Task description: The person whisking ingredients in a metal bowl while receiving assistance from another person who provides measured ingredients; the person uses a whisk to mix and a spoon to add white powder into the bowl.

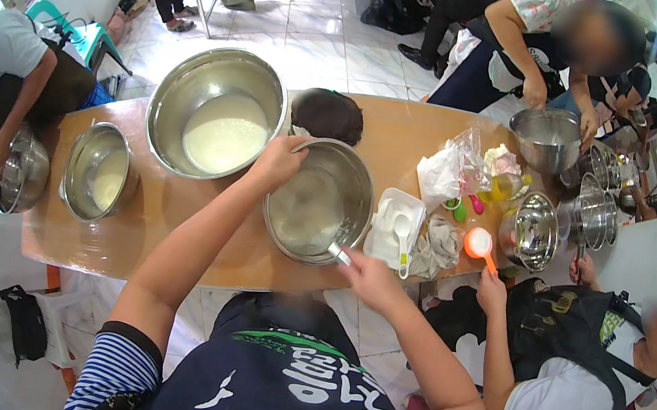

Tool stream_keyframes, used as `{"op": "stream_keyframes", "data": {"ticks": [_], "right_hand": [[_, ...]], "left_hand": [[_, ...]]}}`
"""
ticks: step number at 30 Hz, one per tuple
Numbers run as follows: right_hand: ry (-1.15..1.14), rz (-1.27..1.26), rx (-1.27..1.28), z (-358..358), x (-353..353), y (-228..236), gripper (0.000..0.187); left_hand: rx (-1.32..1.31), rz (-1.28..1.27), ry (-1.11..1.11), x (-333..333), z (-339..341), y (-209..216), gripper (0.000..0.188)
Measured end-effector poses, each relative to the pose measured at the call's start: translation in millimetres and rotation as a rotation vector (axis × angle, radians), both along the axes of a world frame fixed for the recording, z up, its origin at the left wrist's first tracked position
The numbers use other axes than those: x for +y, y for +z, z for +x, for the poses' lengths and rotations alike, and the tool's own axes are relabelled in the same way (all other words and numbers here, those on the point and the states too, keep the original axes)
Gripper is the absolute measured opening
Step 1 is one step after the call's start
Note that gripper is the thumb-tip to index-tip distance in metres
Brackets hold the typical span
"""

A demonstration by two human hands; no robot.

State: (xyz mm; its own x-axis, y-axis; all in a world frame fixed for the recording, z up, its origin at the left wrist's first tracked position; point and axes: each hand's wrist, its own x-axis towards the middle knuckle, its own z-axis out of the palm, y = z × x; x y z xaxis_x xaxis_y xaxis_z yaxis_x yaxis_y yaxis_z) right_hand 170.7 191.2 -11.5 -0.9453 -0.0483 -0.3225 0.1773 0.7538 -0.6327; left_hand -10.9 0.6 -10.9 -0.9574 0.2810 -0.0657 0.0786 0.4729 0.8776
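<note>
In front of me a steel mixing bowl [363, 192] stands on the table, with a pale, thin mixture [301, 211] inside. The fingers of my left hand [279, 162] are closed on its upper left rim. My right hand [374, 282] grips the metal handle of a whisk [340, 254], which slants over the near right rim into the bowl. Its wires are smeared by motion in the mixture. Beyond my left forearm sits a larger steel bowl [169, 104] holding creamy white batter [227, 134].
Left are a smaller batter bowl [77, 170] and a co-worker's steel bowl [22, 184]. Right lie a white tray [378, 244], a white measuring spoon [402, 230], a cloth [436, 247] and plastic bags [447, 173]. A co-worker's hand holds an orange measuring cup [479, 243] nearby. A dark bundle [328, 115] lies behind.
</note>
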Motion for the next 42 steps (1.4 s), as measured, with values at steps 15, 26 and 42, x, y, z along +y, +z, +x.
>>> {"op": "stream_keyframes", "data": {"ticks": [15,26,42], "right_hand": [[0.026,0.150,-0.010,-9.1,16.2,15.2,0.035],[0.155,-0.169,-0.047,18.3,20.1,24.8,0.031],[0.024,0.033,-0.085,10.4,14.5,18.1,0.029]], "left_hand": [[0.032,-0.021,-0.100,13.3,-1.6,9.1,0.025],[0.005,0.032,-0.098,16.2,9.4,22.2,0.027],[0.030,-0.033,-0.166,13.5,1.6,7.7,0.027]]}}
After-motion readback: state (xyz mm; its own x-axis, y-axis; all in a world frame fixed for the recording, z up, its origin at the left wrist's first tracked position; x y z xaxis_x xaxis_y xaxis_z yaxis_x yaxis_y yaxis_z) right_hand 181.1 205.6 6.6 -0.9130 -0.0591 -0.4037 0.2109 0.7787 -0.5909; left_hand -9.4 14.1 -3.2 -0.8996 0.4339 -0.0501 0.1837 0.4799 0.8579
